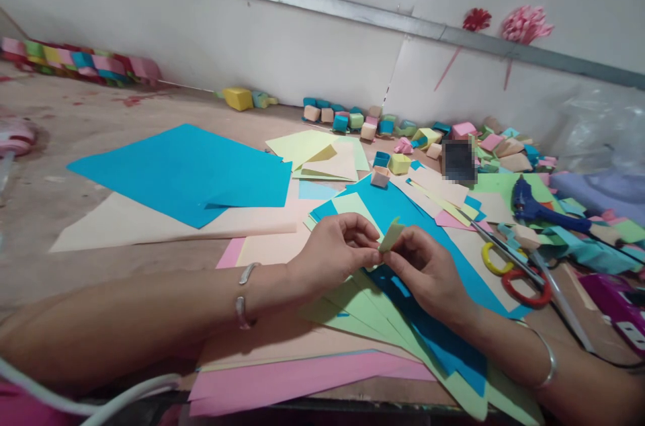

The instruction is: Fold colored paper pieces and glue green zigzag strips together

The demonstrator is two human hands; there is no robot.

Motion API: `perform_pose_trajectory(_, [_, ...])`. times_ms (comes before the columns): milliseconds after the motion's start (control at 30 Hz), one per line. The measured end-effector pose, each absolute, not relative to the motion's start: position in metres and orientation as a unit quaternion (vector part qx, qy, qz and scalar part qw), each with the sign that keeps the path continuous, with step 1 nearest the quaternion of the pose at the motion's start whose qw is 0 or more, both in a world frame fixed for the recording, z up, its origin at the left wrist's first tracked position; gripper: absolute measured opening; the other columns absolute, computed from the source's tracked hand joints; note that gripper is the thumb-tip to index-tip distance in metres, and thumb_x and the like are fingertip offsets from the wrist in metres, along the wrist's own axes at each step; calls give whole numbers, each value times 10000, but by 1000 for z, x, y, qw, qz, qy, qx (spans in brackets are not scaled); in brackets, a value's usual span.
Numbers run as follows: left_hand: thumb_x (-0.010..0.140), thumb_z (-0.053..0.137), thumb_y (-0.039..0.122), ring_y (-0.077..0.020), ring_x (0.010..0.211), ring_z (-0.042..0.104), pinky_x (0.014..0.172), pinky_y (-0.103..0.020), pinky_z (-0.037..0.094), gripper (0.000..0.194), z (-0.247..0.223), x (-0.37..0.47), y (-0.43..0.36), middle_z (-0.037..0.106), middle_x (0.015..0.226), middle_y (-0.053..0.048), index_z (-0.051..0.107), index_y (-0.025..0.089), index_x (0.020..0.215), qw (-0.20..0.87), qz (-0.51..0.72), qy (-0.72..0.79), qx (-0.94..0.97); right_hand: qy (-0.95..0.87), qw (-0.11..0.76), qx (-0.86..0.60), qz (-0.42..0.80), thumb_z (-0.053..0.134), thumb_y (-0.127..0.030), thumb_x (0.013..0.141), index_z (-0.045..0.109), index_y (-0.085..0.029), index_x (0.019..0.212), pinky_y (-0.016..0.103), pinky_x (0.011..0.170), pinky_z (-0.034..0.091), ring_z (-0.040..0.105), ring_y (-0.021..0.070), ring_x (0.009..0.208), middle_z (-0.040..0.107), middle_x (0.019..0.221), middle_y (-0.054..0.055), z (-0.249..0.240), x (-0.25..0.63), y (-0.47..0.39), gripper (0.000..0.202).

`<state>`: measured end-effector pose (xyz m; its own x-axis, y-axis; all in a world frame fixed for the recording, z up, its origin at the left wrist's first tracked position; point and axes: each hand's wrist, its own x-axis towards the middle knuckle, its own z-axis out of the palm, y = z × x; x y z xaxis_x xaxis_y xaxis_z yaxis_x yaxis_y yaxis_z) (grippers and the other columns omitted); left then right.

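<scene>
Between my two hands is a small folded piece of light green paper [391,235], its top end sticking up. My left hand [336,248] pinches it from the left with thumb and fingertips. From the right, my right hand [428,271] pinches the same piece, and the fingertips of both hands almost meet. Beneath them lie a blue paper sheet [453,251] and several light green sheets [353,312]. Part of the folded piece is hidden by my fingers.
Scissors [524,286] with red and yellow handles and a blue glue gun [549,214] lie at right. A large blue sheet [186,174] is at left. Small folded paper boxes [380,175] stand further back, near the wall. A purple power strip [617,308] sits at the right edge.
</scene>
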<state>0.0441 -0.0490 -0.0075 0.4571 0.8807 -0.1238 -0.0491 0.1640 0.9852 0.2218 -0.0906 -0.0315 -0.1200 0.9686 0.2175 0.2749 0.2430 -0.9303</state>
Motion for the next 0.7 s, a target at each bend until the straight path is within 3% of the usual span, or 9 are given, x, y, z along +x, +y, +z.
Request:
perform_pose_trajectory(367, [587, 734, 69, -97, 561, 599, 561, -204, 464, 112, -5, 43, -50, 649, 591, 1, 661, 124, 652, 695, 317, 376, 526, -684, 459, -458, 333, 623, -249, 866, 618, -224, 839, 285, 669, 478, 571, 161, 733, 622, 798, 19, -34, 226, -93, 37])
perform_pose_trajectory(567, [622, 767, 142, -119, 580, 624, 555, -217, 467, 109, -7, 43, -50, 659, 603, -24, 680, 121, 685, 712, 298, 375, 513, -674, 463, -462, 343, 605, -223, 854, 625, -227, 798, 270, 651, 492, 594, 155, 711, 647, 778, 17, -29, 225, -92, 60])
perform_pose_trajectory(700, [641, 712, 88, -83, 515, 580, 519, -185, 447, 67, -3, 43, -50, 638, 559, 10, 679, 126, 684, 719, 290, 362, 518, -704, 454, -444, 318, 567, -160, 843, 619, -229, 793, 272, 648, 485, 598, 157, 708, 645, 751, 14, -26, 229, -90, 100])
